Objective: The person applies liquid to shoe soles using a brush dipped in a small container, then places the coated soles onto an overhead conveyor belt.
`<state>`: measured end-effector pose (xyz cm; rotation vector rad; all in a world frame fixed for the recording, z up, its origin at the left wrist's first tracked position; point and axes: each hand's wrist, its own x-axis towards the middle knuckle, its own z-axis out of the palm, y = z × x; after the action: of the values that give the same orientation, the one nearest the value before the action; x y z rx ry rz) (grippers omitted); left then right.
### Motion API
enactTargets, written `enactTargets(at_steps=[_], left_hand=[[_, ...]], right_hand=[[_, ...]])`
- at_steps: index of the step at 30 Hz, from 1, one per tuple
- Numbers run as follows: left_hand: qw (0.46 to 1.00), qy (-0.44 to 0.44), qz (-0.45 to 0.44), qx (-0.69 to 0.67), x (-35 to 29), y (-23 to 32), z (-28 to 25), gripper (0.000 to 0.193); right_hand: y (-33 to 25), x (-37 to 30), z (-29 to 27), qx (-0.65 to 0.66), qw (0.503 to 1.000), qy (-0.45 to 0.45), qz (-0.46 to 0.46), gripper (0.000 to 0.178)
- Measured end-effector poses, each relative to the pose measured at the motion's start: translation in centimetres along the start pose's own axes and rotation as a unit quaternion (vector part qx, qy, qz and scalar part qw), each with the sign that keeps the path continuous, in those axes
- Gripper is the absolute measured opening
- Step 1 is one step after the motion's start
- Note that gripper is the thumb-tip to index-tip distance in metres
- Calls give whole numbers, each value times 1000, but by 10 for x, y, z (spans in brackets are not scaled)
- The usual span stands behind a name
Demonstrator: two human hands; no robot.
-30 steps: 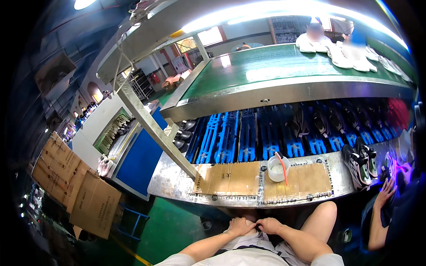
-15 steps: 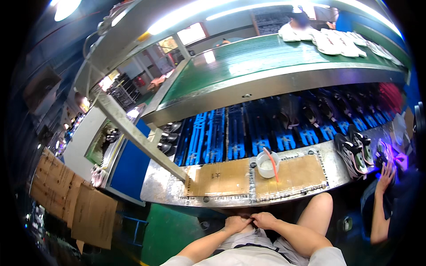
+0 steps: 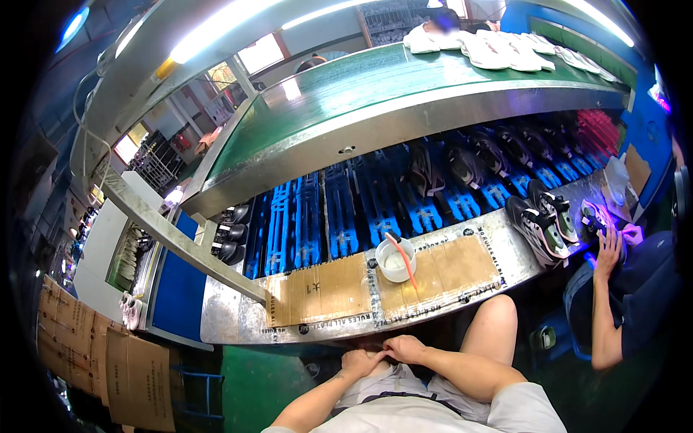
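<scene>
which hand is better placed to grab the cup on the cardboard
Probably the right hand: it sits almost directly below the cup in the picture and looks nearer, while the left hand lies farther left.

At 12 o'clock from the left hand (image 3: 357, 363) and right hand (image 3: 406, 349), which lie together short of the counter (image 3: 224, 317), a cup (image 3: 390, 268) sits on the right cardboard sheet (image 3: 465, 270); the left cardboard sheet (image 3: 317, 292) lies toward 11. A pair of shoes (image 3: 538, 231) stands at 2 on the counter, a co-worker (image 3: 650, 289) beyond, toward 3. Behind the sheets are racks (image 3: 307, 224); above them, a belt (image 3: 310, 108) bears flat pieces (image 3: 505, 52) at 1. Cardboard boxes (image 3: 137, 382) occupy 9 o'clock.
</scene>
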<state>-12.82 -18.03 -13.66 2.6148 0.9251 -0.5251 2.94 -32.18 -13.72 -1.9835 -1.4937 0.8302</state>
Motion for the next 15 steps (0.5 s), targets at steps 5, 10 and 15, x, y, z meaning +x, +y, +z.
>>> enactTargets(at_steps=[5,10,15], left_hand=[[1000,-3,3,2,-1,-1,-2,104],[999,23,26,-24,-6,-4,-4,101],[999,28,5,-35,-6,-2,1,104]], right_hand=[[-1,1,4,0,1000,-5,-5,31],[0,2,5,8,1000,-3,-15,29],[1,0,5,2,1000,-11,13,31]])
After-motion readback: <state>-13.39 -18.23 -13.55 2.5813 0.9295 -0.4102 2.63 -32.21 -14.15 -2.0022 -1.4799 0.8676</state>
